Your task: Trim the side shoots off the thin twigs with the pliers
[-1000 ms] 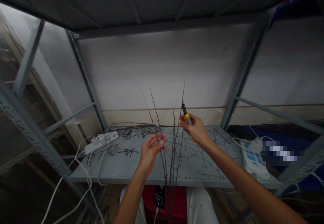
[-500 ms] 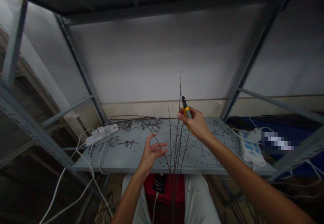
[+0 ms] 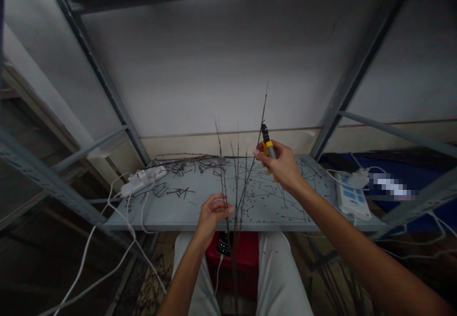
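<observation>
While R hand [image 3: 280,163] grips yellow-handled black-tipped snips [image 3: 268,150] above grey steel shelf [image 3: 167,218], L hand [image 3: 213,213] curls narrow at upright bunch of thin dark twigs [image 3: 236,197], can't tell if holding, twigs over shelf's front edge, short dark twig bits [image 3: 181,192] on shelf

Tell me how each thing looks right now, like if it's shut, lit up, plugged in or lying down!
Twigs, standing up in a bunch
Yellow cutters, tips pointing up
Left hand, curled around the twigs
Right hand, gripping the yellow cutters
Twig bits, scattered on the shelf
Phone, screen lit
White power strip, cords plugged in
</observation>
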Motion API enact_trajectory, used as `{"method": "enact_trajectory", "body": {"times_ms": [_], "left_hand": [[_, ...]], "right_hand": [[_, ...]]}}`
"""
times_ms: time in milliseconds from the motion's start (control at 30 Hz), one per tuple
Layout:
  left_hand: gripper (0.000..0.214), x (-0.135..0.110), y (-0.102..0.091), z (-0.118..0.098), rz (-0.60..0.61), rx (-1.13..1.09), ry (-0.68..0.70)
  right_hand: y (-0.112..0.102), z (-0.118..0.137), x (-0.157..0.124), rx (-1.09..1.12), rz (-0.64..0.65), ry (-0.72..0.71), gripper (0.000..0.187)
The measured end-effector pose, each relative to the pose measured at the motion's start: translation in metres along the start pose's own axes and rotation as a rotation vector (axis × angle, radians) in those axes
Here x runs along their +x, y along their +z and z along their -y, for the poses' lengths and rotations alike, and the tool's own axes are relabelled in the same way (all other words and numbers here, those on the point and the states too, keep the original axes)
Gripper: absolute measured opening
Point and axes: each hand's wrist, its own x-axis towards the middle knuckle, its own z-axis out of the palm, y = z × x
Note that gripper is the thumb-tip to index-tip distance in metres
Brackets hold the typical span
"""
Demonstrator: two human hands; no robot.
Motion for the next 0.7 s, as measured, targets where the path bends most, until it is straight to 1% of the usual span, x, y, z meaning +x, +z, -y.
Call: {"method": "enact_trajectory", "body": {"times_ms": [133, 200, 267, 367, 400, 433, 467, 533, 567, 633, 700], "left_hand": [[0.043, -0.007, 0.002, 0.000, 0.031, -0.065, -0.056], [0.043, -0.011, 0.005, 0.001, 0.031, -0.114, -0.070], [0.043, -0.015, 0.008, 0.002, 0.037, -0.162, -0.083], [0.038, -0.019, 0.013, 0.002, 0.047, -0.207, -0.104], [0.036, -0.021, 0.015, 0.002, 0.050, -0.216, -0.105], [0.034, -0.022, 0.016, 0.002, 0.054, -0.224, -0.103], [0.032, -0.023, 0.018, 0.003, 0.060, -0.233, -0.099], [0.029, -0.025, 0.022, 0.003, 0.063, -0.248, -0.090], [0.029, -0.026, 0.024, 0.003, 0.057, -0.249, -0.089], [0.030, -0.028, 0.029, 0.004, 0.032, -0.243, -0.096], [0.032, -0.030, 0.032, 0.006, 0.006, -0.239, -0.108]], "right_hand": [[-0.001, -0.008, 0.001, -0.025, -0.047, 0.007, 0.036], [-0.001, -0.013, -0.001, -0.048, -0.060, -0.021, 0.035], [-0.001, -0.018, -0.009, -0.135, -0.068, -0.075, 0.034], [0.002, -0.026, -0.039, -0.299, -0.118, -0.185, 0.036], [0.004, -0.029, -0.053, -0.321, -0.126, -0.212, 0.036], [0.007, -0.032, -0.068, -0.323, -0.106, -0.211, 0.034], [0.011, -0.036, -0.084, -0.312, -0.072, -0.175, 0.032], [0.020, -0.044, -0.115, -0.257, 0.048, -0.049, 0.026], [0.025, -0.048, -0.129, -0.212, 0.086, 0.015, 0.022], [0.033, -0.056, -0.148, -0.128, 0.119, 0.108, 0.019], [0.040, -0.064, -0.158, -0.080, 0.094, 0.169, 0.019]]}}
